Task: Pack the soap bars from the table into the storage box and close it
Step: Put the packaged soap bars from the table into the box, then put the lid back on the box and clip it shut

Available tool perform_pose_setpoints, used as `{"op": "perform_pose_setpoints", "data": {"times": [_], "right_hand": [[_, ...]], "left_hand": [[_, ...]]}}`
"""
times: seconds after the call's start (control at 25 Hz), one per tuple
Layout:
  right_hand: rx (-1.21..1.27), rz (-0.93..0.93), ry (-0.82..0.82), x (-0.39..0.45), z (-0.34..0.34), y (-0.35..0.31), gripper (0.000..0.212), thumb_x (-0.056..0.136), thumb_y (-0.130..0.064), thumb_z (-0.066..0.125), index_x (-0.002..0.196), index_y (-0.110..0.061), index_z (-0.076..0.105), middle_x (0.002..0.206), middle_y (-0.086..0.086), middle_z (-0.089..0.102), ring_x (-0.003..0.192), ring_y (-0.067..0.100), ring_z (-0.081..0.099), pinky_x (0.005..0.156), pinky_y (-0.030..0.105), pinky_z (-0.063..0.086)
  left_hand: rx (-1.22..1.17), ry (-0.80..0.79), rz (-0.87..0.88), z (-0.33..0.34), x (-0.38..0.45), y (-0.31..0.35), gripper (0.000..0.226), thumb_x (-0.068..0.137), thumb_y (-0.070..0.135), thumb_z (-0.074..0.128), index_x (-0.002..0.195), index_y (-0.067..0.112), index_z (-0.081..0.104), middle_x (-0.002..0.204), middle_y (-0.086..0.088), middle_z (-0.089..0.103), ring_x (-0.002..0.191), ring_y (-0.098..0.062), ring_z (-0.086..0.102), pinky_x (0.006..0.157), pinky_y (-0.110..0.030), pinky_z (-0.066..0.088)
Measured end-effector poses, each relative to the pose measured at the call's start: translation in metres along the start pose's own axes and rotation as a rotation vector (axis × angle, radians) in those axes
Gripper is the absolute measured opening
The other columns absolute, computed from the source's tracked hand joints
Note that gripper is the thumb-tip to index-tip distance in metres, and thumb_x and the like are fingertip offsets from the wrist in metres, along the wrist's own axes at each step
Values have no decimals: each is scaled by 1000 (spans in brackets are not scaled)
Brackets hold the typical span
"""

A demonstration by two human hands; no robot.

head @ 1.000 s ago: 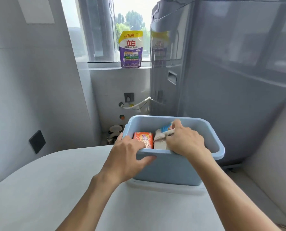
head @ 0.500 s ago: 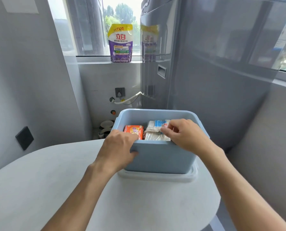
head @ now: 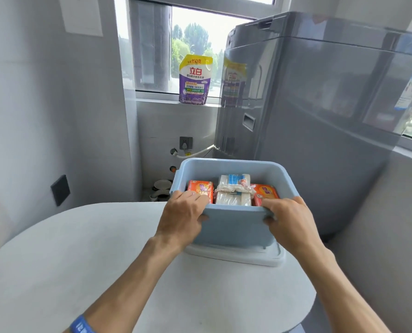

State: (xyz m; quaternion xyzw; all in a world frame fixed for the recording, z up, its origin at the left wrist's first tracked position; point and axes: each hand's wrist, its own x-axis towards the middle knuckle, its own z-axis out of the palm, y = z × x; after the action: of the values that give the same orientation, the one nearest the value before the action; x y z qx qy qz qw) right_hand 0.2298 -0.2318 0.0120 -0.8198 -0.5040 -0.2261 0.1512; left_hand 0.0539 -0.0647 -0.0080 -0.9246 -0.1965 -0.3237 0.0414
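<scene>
**Three soap packs in the box, lid not yet on**

Three packs sit side by side in the pale blue storage box (head: 233, 224): an orange soap bar (head: 200, 189) at the left, a white bundle of bars (head: 233, 192) in the middle, and a second orange bar (head: 265, 193) at the right. The left hand (head: 183, 216) is clamped over the near rim at its left corner, fingers inside, thumb on the outer wall. The right hand (head: 287, 218) grips the near right corner the same way.

Packing looks done; I see no loose bars on the table (head: 80, 260). The box stands on a white tray-like piece (head: 236, 254), which I take to be its lid, though only its edge shows. If so, the next move calls for lifting the box clear, freeing that piece and pressing it squarely onto the rim.

The table is round-edged and pale grey. Behind stands a grey washing machine (head: 308, 128), with a purple detergent pouch (head: 195, 79) on the windowsill (head: 159, 100) and a wall socket (head: 185, 143) below.
</scene>
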Motion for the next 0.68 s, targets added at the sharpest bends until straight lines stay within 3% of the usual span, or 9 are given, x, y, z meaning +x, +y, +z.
{"op": "perform_pose_setpoints", "data": {"times": [0.16,0.24,0.36,0.48,0.56,0.68], "right_hand": [[28,-111,138,16,-10,-40,43,59,-2,76,62,-24,39,55,-4,63,55,29,56,64,33,37],[52,-136,131,19,-4,-60,37,61,-3,75,64,-23,44,60,-4,66,59,28,59,67,34,38],[61,-160,-26,19,15,-88,21,66,-6,70,72,-22,58,71,-1,71,72,29,63,73,35,38],[103,-238,-46,20,28,-104,31,60,-2,74,84,-21,66,79,-1,74,77,29,65,70,34,35],[89,-263,-59,20,32,-109,29,66,-7,74,89,-21,65,86,-2,74,83,27,63,72,35,35],[172,-325,-29,16,35,-102,29,73,-11,71,101,-20,67,97,-4,71,92,25,57,83,34,41]], "left_hand": [[95,129,3,-40,-9,-39,34,57,15,88,70,15,57,65,-1,64,61,-27,56,64,-34,37],[121,116,-37,-50,-24,-56,34,59,14,86,69,16,53,63,-1,62,61,-28,55,63,-34,37],[140,-50,-101,-48,-54,-68,28,64,14,84,71,13,57,66,-4,65,65,-31,58,66,-34,35],[138,-204,-223,-42,-64,-83,18,74,23,73,77,18,56,78,-4,69,78,-30,61,69,-32,27],[121,-193,-239,-41,-58,-83,16,73,23,67,77,21,51,82,-4,67,82,-29,61,68,-33,30],[25,-106,-120,-30,-40,-48,24,71,34,71,87,19,59,93,-2,64,86,-27,58,71,-36,44]]}}
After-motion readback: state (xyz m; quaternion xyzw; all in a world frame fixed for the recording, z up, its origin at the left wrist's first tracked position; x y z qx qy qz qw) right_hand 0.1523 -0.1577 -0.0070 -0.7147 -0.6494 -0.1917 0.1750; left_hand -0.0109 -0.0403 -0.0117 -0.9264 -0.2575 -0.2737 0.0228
